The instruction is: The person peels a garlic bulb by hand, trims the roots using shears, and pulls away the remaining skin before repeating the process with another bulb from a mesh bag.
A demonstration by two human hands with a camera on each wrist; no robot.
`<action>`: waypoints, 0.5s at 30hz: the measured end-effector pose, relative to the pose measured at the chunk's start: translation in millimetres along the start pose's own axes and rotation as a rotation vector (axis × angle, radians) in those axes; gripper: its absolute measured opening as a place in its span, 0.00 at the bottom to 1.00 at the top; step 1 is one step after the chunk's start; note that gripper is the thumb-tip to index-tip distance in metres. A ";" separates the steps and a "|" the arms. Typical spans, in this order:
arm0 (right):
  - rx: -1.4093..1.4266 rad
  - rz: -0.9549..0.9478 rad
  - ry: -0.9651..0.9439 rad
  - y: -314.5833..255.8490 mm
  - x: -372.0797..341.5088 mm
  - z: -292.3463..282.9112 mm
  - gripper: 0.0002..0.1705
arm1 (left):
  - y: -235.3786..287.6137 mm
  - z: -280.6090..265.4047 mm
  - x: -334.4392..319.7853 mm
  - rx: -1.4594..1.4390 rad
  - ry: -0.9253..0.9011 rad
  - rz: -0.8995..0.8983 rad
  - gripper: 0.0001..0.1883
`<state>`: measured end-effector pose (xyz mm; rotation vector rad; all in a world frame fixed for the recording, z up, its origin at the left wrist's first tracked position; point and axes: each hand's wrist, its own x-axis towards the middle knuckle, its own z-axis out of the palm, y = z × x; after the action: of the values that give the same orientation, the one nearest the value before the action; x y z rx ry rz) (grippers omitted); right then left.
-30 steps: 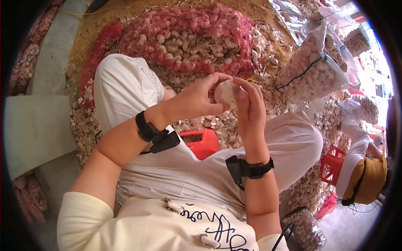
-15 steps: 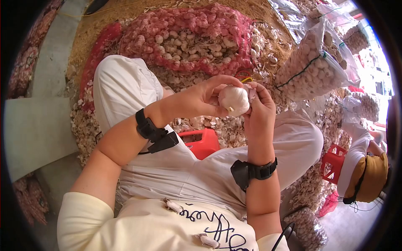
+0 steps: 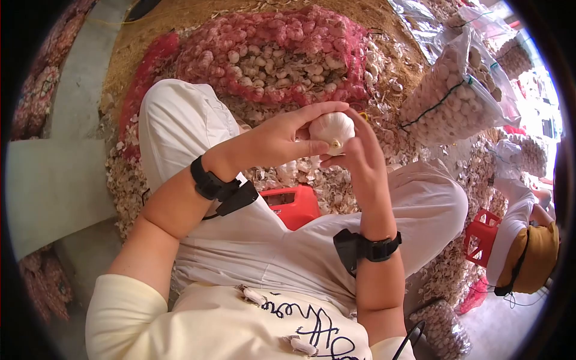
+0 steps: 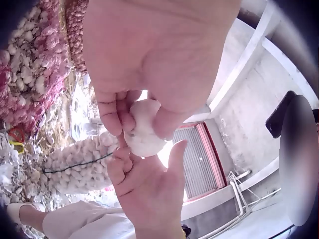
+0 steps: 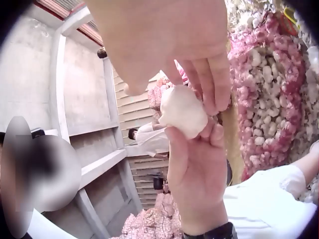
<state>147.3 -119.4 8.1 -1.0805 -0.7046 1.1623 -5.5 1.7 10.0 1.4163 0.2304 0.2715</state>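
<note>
A white garlic bulb (image 3: pixel 332 129), its short cut stub facing my head camera, sits between my two hands. My left hand (image 3: pixel 282 138) holds it from the left, thumb at the near side and fingers round the far side. In the left wrist view the same bulb (image 4: pixel 144 132) shows between left thumb and fingers. My right hand (image 3: pixel 369 162) is at the bulb's right side. Its fingers (image 5: pixel 207 82) reach fairly straight along the bulb in the right wrist view, while the thumb stands apart from it.
A torn-open pink mesh sack (image 3: pixel 210 54) of garlic lies in front. Loose skins (image 3: pixel 300 171) litter the floor. A red plastic thing (image 3: pixel 294 204) sits between my legs. Clear bags (image 3: pixel 450 90) of bulbs stand at right, near another person (image 3: pixel 525 252) and a red stool (image 3: pixel 480 237).
The bulb has been turned, and its stub now faces up. Half a second ago the right fingers pinched at papery skin on its right side; they now lie along the bulb.
</note>
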 end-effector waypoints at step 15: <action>0.099 0.096 -0.071 7.0 -5.7 16.9 0.27 | -7.7 20.1 3.4 0.330 0.422 0.166 0.20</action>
<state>128.2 -119.6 8.1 -1.0024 -0.6484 1.3099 4.5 -17.0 5.2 1.6973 0.5232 0.6962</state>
